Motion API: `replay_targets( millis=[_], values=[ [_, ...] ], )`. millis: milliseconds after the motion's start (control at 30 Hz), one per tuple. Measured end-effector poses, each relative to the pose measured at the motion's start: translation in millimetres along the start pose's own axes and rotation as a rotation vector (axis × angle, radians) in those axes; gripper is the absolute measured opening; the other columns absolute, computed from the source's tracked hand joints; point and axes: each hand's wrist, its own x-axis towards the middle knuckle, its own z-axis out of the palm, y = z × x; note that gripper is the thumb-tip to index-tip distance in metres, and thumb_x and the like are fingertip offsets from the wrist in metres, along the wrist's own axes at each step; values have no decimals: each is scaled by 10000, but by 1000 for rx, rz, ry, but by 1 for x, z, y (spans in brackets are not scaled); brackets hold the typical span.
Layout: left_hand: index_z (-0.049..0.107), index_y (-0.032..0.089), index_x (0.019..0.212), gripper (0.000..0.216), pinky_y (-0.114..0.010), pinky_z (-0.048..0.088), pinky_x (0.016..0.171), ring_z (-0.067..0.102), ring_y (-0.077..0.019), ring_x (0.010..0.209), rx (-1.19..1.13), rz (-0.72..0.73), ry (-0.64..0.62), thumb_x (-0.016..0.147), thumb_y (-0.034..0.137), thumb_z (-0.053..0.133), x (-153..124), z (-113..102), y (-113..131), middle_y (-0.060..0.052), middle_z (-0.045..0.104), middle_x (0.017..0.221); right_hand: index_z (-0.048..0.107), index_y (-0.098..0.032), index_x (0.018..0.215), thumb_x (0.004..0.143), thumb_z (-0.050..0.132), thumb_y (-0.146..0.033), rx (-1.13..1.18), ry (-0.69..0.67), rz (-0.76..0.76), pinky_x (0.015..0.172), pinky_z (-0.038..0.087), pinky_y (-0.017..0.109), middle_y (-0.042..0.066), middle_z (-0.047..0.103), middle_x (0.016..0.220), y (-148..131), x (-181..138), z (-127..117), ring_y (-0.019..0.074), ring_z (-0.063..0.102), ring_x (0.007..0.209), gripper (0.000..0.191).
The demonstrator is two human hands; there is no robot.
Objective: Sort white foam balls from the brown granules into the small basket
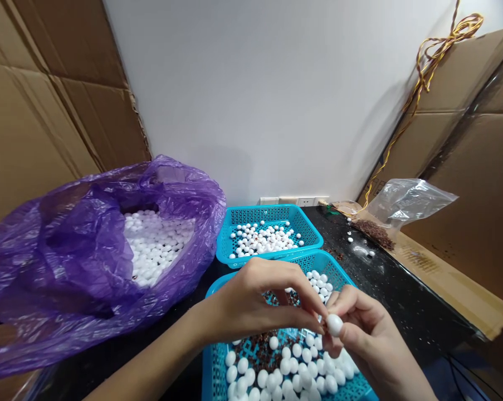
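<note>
Item: white ball (334, 324), pinched between the fingertips of my left hand (255, 301) and my right hand (360, 328), both closed on it, above the near basket (211, 356).
Handling, as I judge it: a light pinch, since the ball looks soft enough to dent; hold it over the basket so a slip lands among the other balls.
Pose: left forearm enters from lower left, thumb and forefinger stretched out; right hand curled, fingers bent inward.
Beyond my hands: second basket (309, 223).
To their left: purple bag (67, 250).
To their right: clear bag (405, 200) on the worktop (401, 301).
</note>
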Motion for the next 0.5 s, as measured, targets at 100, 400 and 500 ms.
replay_targets(
  millis=[100, 400, 500],
  values=[
    [663, 115, 836, 77, -174, 457, 578, 593, -89, 677, 11, -1, -17, 761, 126, 672, 0, -2, 0, -41, 678, 757, 668, -178, 702, 669, 837, -298, -8, -2, 28, 520, 490, 180, -12, 640, 607, 1, -1, 0, 115, 625, 528, 210],
    [645, 114, 793, 27, -177, 457, 571, 581, -91, 656, 112, 3, -39, 786, 140, 648, -1, 0, 1, -43, 667, 730, 670, -189, 731, 722, 805, -268, 5, -87, 45, 523, 504, 189, -6, 650, 629, 9, 2, -6, 124, 635, 544, 156],
    [634, 116, 793, 24, -178, 477, 607, 595, -92, 673, 144, 3, -36, 802, 139, 629, -1, 1, 3, -41, 664, 737, 673, -194, 750, 765, 772, -272, -15, -105, 21, 549, 514, 193, -8, 647, 644, 13, 7, -10, 121, 635, 562, 127]
  ],
)
